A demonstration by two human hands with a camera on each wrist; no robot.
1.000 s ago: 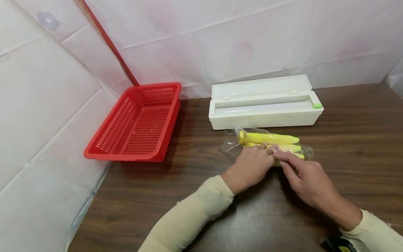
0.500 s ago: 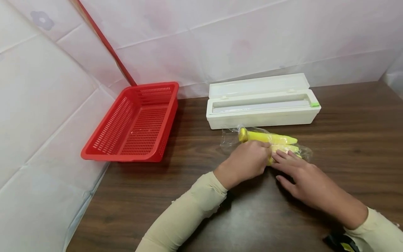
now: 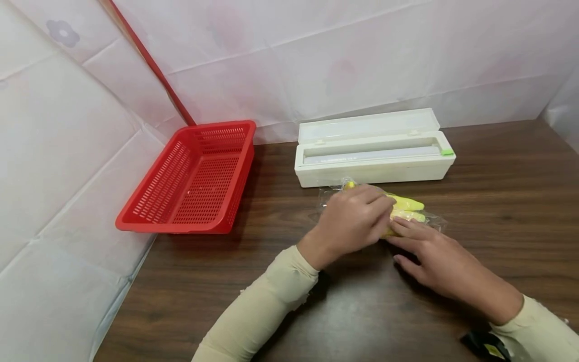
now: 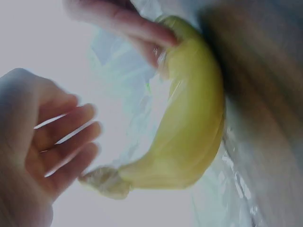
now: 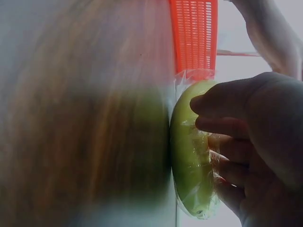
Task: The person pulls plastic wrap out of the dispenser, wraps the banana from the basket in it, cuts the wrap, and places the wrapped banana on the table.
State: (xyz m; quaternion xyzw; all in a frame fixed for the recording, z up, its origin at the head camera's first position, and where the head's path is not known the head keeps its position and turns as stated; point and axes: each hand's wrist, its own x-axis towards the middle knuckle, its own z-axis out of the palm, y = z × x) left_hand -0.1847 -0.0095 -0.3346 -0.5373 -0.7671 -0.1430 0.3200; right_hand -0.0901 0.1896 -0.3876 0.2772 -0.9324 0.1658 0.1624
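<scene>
A bunch of yellow bananas [image 3: 405, 203] lies on the table in clear plastic film [image 5: 194, 161], partly hidden by both hands in the head view. My left hand [image 3: 355, 218] is raised over the stem end. In the left wrist view its fingers [image 4: 71, 135] are loosely bent, with nothing between them, near the banana stem [image 4: 111, 182]. My right hand [image 3: 436, 259] rests its extended fingers on the near side of the bunch. The right wrist view shows the right thumb and fingers [image 5: 227, 127] against the wrapped fruit.
Behind the bananas stands a long white box [image 3: 373, 173], lid up, with a white roll [image 3: 371, 155] inside. A red perforated basket [image 3: 226, 211] stands at the left. Patterned sheeting [image 3: 353, 65] covers the wall at the back. A dark object [image 3: 486, 347] lies by my right sleeve.
My left hand has lifted from the front of the bananas and shifted left, toward the stem. The right hand's fingers have straightened out onto the film. The head view has shifted slightly.
</scene>
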